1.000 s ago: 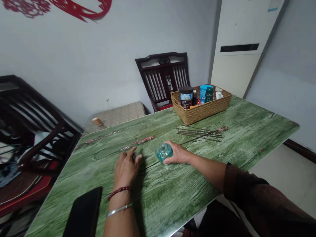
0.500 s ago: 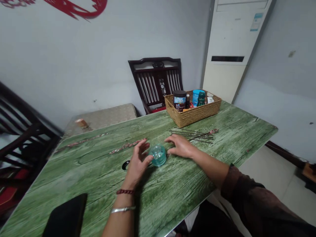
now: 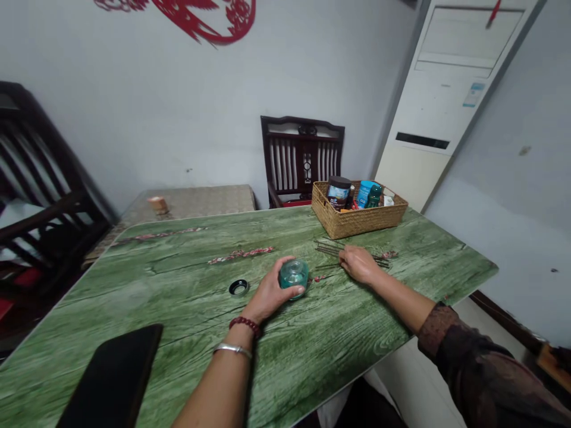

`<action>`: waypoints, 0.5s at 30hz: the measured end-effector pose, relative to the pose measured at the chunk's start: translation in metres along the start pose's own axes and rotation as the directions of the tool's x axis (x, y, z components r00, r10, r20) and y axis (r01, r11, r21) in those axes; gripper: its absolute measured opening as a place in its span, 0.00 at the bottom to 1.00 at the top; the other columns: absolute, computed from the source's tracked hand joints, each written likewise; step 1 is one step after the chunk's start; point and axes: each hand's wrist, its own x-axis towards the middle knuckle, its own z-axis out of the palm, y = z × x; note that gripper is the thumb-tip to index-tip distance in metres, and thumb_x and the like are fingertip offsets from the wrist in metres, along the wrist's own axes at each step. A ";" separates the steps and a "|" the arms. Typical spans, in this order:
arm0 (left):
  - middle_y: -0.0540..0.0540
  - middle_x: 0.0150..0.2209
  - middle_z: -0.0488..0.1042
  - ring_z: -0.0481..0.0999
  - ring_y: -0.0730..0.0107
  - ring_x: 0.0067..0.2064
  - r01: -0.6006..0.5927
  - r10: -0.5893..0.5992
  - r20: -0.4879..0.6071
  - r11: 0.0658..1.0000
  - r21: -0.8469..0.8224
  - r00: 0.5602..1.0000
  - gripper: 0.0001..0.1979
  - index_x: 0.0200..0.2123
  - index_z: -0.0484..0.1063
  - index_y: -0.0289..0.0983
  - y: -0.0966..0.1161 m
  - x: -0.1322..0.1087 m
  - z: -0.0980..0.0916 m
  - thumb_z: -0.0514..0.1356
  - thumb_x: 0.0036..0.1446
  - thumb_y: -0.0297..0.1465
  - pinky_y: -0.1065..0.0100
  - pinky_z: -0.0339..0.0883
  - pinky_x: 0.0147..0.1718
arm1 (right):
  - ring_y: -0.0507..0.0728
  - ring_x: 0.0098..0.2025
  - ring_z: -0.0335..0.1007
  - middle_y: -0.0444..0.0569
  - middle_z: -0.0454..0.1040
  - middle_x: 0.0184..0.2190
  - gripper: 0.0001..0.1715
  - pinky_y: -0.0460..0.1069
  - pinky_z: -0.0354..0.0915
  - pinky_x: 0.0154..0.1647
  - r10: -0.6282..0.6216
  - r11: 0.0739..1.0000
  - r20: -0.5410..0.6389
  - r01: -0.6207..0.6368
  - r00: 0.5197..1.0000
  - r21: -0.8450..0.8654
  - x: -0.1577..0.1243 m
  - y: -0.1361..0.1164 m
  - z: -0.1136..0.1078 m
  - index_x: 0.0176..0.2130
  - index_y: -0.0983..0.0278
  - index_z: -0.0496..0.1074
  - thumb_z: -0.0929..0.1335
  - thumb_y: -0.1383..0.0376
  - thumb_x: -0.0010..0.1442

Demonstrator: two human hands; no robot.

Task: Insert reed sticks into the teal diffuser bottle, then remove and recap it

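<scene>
A squat teal glass bottle (image 3: pixel 294 276) stands on the table, cupped from the near side by the left hand (image 3: pixel 270 295), whose curved fingers and thumb grasp it. The right hand (image 3: pixel 359 264) is well to the right of the bottle, relaxed and holding nothing firmly, with its fingers lying on or just over a bundle of thin dark sticks (image 3: pixel 343 252). A few tiny pink blossoms (image 3: pixel 319 277) lie between the bottle and the right hand. A black round cap (image 3: pixel 239 288) sits just left of the left hand, not touching it.

Further left lie 2 pink blossom sprigs (image 3: pixel 241 255) on the green wood-grain tabletop (image 3: pixel 191 333), and a black phone (image 3: pixel 111 377) lies face-down or dark near the table's front edge. A woven wicker basket (image 3: pixel 359 219) at the far edge holds a dark labelled jar (image 3: pixel 338 193), a blue tub (image 3: pixel 366 193) and a green bottle (image 3: pixel 373 196). Their labels are too small to read, and no brand can be made out.
</scene>
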 end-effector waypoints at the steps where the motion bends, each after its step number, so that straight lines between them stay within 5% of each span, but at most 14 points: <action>1: 0.40 0.55 0.74 0.75 0.52 0.55 -0.006 0.006 0.006 1.000 -0.007 1.000 0.39 0.59 0.62 0.39 0.000 0.000 0.000 0.69 0.46 0.44 0.53 0.66 0.56 | 0.59 0.44 0.72 0.54 0.77 0.41 0.12 0.49 0.62 0.44 -0.011 0.999 -0.042 0.013 0.999 0.036 0.001 -0.001 -0.007 0.42 0.62 0.77 0.64 0.67 0.64; 5: 0.39 0.56 0.73 0.74 0.51 0.56 -0.023 0.024 0.015 0.999 -0.036 1.000 0.38 0.59 0.62 0.39 0.001 0.000 0.000 0.69 0.46 0.43 0.51 0.65 0.57 | 0.56 0.40 0.70 0.49 0.75 0.36 0.07 0.50 0.63 0.44 -0.020 0.929 -0.369 0.154 0.929 0.337 0.003 -0.011 -0.053 0.40 0.63 0.73 0.65 0.68 0.62; 8: 0.39 0.56 0.73 0.74 0.51 0.56 -0.025 0.026 0.012 0.999 -0.039 1.000 0.39 0.59 0.62 0.39 0.002 -0.001 -0.001 0.69 0.46 0.44 0.51 0.65 0.57 | 0.53 0.33 0.68 0.45 0.74 0.32 0.04 0.50 0.65 0.40 0.107 0.677 -0.553 0.347 0.826 0.649 0.005 -0.029 -0.091 0.37 0.61 0.69 0.66 0.63 0.63; 12: 0.40 0.55 0.74 0.75 0.51 0.55 -0.023 0.023 -0.002 0.999 -0.028 1.000 0.38 0.59 0.63 0.39 0.002 -0.001 -0.001 0.69 0.45 0.43 0.51 0.65 0.57 | 0.51 0.30 0.68 0.44 0.75 0.35 0.13 0.48 0.68 0.34 0.210 0.253 -0.544 0.492 0.813 0.833 0.012 -0.060 -0.117 0.38 0.59 0.64 0.68 0.53 0.61; 15: 0.40 0.55 0.74 0.74 0.50 0.56 -0.030 0.030 -0.013 0.999 -0.032 0.999 0.39 0.59 0.64 0.39 0.001 -0.001 -0.001 0.70 0.45 0.43 0.52 0.65 0.57 | 0.50 0.29 0.69 0.43 0.75 0.33 0.17 0.46 0.67 0.30 0.201 0.130 -0.500 0.483 0.843 0.866 0.021 -0.075 -0.113 0.37 0.59 0.63 0.70 0.51 0.59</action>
